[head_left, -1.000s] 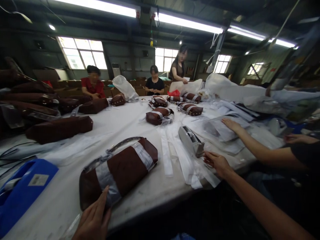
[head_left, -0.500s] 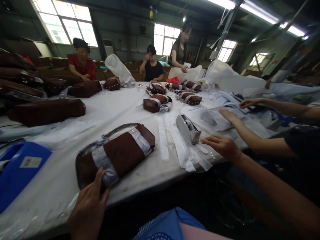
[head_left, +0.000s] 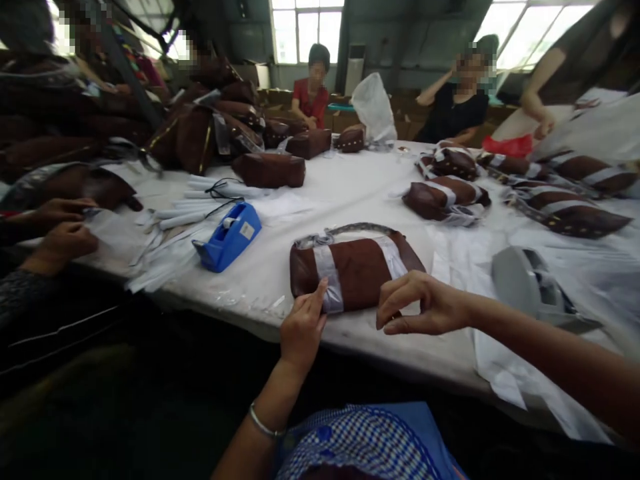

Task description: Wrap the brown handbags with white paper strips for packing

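Close to the front edge of the worktop point(head_left: 350, 180) lies the brown handbag point(head_left: 360, 280), its wrapped handle toward the far edge. My left hand point(head_left: 301, 327) is unclenched, fingertips resting on the left pale band point(head_left: 327, 270). My right hand point(head_left: 427, 303) curls at the bag's near right corner, thumb and fingers almost meeting; I cannot tell whether it pinches anything. Steadying this well, I judge, calls for flat, light pressure, so the band neither creases nor slips.

Counting: one handbag before me, two bands round it; one blue tape dispenser point(head_left: 233, 237) by the front edge to my left, one grey tape dispenser point(head_left: 520, 283) to my right; five banded handbags point(head_left: 423, 202) toward the far right corner. The heap of handbags point(head_left: 193, 137) at the left overlaps too much to count.
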`<act>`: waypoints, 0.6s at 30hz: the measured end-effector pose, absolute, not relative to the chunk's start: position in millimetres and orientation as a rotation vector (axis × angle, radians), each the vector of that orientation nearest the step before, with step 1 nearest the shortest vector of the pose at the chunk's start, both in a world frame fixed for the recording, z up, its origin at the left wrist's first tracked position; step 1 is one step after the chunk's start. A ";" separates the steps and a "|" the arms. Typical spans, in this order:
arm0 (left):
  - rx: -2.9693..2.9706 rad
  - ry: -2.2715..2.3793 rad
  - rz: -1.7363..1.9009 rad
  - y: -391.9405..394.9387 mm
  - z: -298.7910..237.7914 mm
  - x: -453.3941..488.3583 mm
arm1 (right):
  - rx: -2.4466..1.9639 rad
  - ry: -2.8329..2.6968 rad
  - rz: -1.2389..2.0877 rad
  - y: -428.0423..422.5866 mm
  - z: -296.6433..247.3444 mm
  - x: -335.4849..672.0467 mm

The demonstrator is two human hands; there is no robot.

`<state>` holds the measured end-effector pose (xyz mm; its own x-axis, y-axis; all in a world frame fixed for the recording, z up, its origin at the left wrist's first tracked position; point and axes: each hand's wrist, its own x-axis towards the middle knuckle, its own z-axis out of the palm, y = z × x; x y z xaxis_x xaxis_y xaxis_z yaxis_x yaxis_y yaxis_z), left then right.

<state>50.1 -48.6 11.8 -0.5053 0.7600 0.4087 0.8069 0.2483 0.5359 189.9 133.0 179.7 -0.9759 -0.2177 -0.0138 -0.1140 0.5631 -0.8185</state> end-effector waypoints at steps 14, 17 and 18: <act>-1.514 -2.381 -1.299 -46.3 5.9 50.4 | -0.344 2.626 -0.754 159.3 158.4 89.6; -1.500 -2.396 -1.280 -45.8 5.9 51.1 | -0.418 2.689 -0.266 161.8 151.4 64.7; -1.495 -2.403 -1.278 -45.6 5.8 51.2 | -0.416 2.681 -0.123 161.3 149.7 57.4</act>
<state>51.2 -45.6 5.8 -0.5357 0.7303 0.4239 0.7598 0.1980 0.6192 57.4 161.3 149.7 -0.8657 -0.3077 -0.3948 -0.2702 0.9512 -0.1489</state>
